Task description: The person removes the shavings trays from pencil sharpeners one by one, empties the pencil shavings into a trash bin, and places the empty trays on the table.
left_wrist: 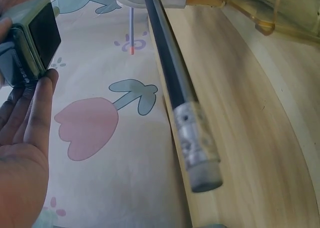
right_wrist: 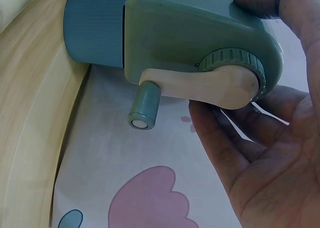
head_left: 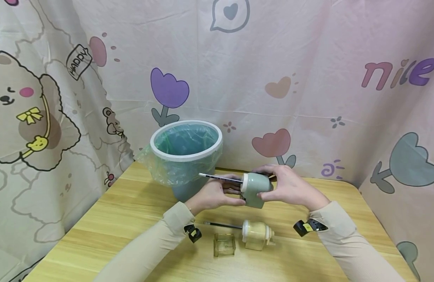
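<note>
A green crank pencil sharpener [head_left: 256, 187] is held up above the table between both hands. A dark pencil [head_left: 222, 178] sticks out leftward from its white front ring. My left hand [head_left: 215, 194] grips the sharpener's front end, thumb low near the ring; in the left wrist view its fingers [left_wrist: 37, 105] lie under the body, beside a dark square face. My right hand [head_left: 287, 186] grips the rear, thumb on one side and fingers over the top. In the right wrist view, the beige crank arm [right_wrist: 200, 86] with its green knob [right_wrist: 145, 105] hangs free of the fingers.
Below the hands stands a yellow sharpener [head_left: 256, 235] with a black pencil [head_left: 224, 225] in it. A see-through yellow drawer [head_left: 224, 245] lies beside it. Behind the left hand is a bin [head_left: 186, 158] lined with a plastic bag. A printed curtain [head_left: 217, 58] surrounds the wooden table [head_left: 125, 219].
</note>
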Motion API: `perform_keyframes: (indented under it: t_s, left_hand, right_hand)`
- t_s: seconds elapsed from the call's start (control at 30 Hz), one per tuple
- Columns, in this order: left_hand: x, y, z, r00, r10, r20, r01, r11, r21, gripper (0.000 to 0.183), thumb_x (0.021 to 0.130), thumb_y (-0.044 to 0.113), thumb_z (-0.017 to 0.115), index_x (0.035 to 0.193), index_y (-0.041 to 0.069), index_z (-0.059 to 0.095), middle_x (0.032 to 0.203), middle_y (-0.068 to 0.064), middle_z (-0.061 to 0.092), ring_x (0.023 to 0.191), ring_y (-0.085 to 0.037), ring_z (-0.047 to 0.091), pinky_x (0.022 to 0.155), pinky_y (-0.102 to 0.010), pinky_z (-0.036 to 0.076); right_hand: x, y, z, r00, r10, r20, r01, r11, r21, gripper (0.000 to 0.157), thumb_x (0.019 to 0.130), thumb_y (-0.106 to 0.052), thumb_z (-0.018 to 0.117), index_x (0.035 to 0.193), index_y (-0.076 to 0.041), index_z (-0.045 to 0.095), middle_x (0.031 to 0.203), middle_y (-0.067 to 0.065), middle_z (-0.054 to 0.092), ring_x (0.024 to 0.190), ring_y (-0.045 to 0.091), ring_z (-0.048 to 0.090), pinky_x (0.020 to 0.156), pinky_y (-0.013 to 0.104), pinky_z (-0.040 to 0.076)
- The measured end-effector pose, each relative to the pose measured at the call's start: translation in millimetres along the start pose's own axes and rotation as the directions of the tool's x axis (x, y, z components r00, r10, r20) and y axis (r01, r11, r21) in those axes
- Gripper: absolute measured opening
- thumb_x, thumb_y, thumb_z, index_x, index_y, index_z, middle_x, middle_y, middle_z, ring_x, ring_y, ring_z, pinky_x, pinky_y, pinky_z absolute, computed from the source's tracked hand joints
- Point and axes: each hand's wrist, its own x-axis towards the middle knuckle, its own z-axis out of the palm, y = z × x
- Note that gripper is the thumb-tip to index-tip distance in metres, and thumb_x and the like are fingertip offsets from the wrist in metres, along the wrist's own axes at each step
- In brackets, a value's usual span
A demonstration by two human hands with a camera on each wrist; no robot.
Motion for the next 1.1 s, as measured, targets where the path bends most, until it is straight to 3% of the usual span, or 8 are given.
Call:
perform_keyframes:
  t_s: [0.2, 0.33, 0.57, 0.87, 1.1]
  left_hand:
    - [1.4, -1.2, 3.7, 1.000, 0.008, -0.029, -0.008, 1.000, 0.011, 0.060, 0.084, 0.016, 0.093, 0.137, 0.008, 0.067, 0.129, -0.012, 0.076, 0.116, -0.021, 0.076, 0.106, -0.041, 0.063]
    - [1.2, -2.8, 5.1, 0.999, 0.013, -0.049, -0.011, 0.999, 0.048, 0.059, 0.083, 0.020, 0.094, 0.136, 0.012, 0.068, 0.130, -0.010, 0.076, 0.118, -0.020, 0.075, 0.105, -0.033, 0.063]
    - [-0.4, -4.1, 5.1, 0.998, 0.022, -0.059, -0.016, 0.996, 0.086, 0.059, 0.082, 0.023, 0.095, 0.135, 0.015, 0.069, 0.127, -0.006, 0.077, 0.116, -0.018, 0.075, 0.106, -0.040, 0.063]
    - [-3.2, -4.1, 2.1, 0.998, 0.030, -0.054, -0.025, 0.996, 0.082, 0.059, 0.083, 0.023, 0.095, 0.135, 0.015, 0.069, 0.128, -0.006, 0.077, 0.116, -0.019, 0.076, 0.104, -0.036, 0.064]
    - [-8.1, -9.5, -6.8, 0.996, -0.009, -0.085, 0.004, 0.998, -0.058, 0.057, 0.082, 0.009, 0.093, 0.134, 0.005, 0.069, 0.130, -0.016, 0.075, 0.116, -0.027, 0.077, 0.101, -0.031, 0.065]
  right_hand:
    - [-1, 2, -0.7, 1.000, -0.008, -0.014, 0.008, 1.000, -0.011, 0.063, 0.076, -0.021, 0.086, 0.136, -0.014, 0.071, 0.115, 0.001, 0.077, 0.101, 0.017, 0.069, 0.088, 0.041, 0.063]
    - [-1, 4, -1.1, 1.000, -0.013, -0.017, 0.013, 1.000, -0.023, 0.063, 0.076, -0.021, 0.086, 0.137, -0.015, 0.071, 0.116, 0.000, 0.077, 0.100, 0.016, 0.068, 0.086, 0.040, 0.062]
    - [-1, 7, 0.5, 1.000, -0.016, -0.011, 0.016, 1.000, -0.014, 0.064, 0.075, -0.022, 0.086, 0.137, -0.016, 0.071, 0.117, -0.001, 0.077, 0.100, 0.016, 0.068, 0.087, 0.041, 0.063]
    - [0, 8, 1.1, 1.000, -0.017, -0.011, 0.017, 1.000, -0.016, 0.065, 0.075, -0.024, 0.087, 0.137, -0.013, 0.071, 0.115, -0.002, 0.078, 0.101, 0.015, 0.068, 0.088, 0.037, 0.061]
    - [-5, 13, -2.7, 0.999, -0.009, -0.035, 0.008, 1.000, -0.030, 0.065, 0.074, -0.021, 0.086, 0.136, -0.011, 0.072, 0.116, 0.004, 0.077, 0.099, 0.018, 0.068, 0.086, 0.036, 0.061]
